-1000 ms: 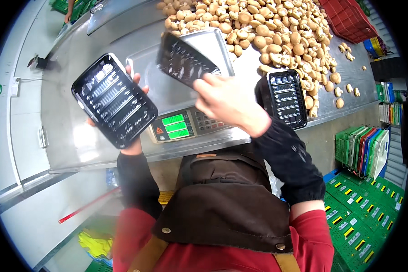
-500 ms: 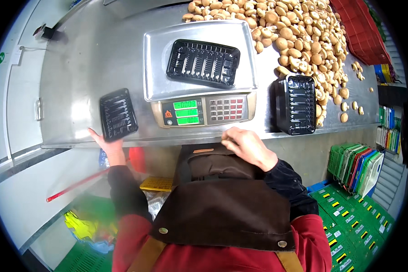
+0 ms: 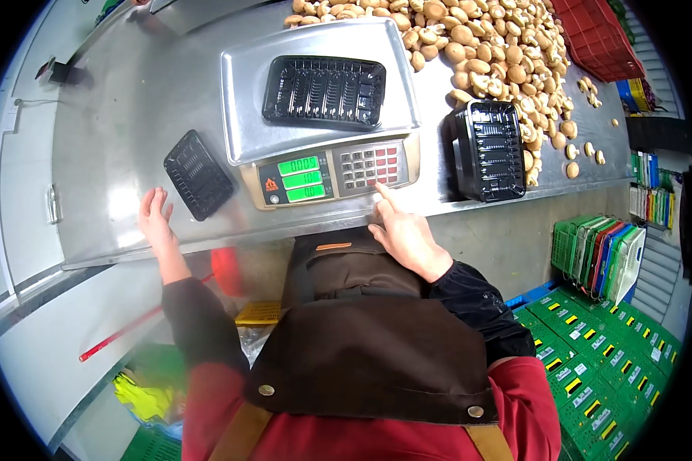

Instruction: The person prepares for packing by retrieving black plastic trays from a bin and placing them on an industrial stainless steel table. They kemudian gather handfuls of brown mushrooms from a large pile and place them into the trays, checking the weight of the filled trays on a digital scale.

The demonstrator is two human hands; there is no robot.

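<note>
A loose black plastic tray (image 3: 198,175) lies on the steel table to the left of the scale. Close beside its left edge, my left hand (image 3: 158,224) has its fingers apart and holds nothing. My right hand (image 3: 409,240) stretches its index finger to the lower keys of the keypad (image 3: 370,164), its other fingers curled. Above the keypad, another black tray (image 3: 324,91) rests on the scale's metal platform (image 3: 246,132); no mushrooms show in it. Three green displays (image 3: 301,178) are lit on the scale's front.
A large pile of brown mushrooms (image 3: 507,54) covers the table's far right. Nested black trays (image 3: 490,151) stand at its front edge. A red crate (image 3: 598,38) is behind the pile. Green crates (image 3: 592,353) and upright coloured baskets (image 3: 598,257) are at the lower right.
My left hand has come away from the loose tray, which now lies turned on the table. My right hand has extended its index finger up to the keypad. The display reading has changed.
</note>
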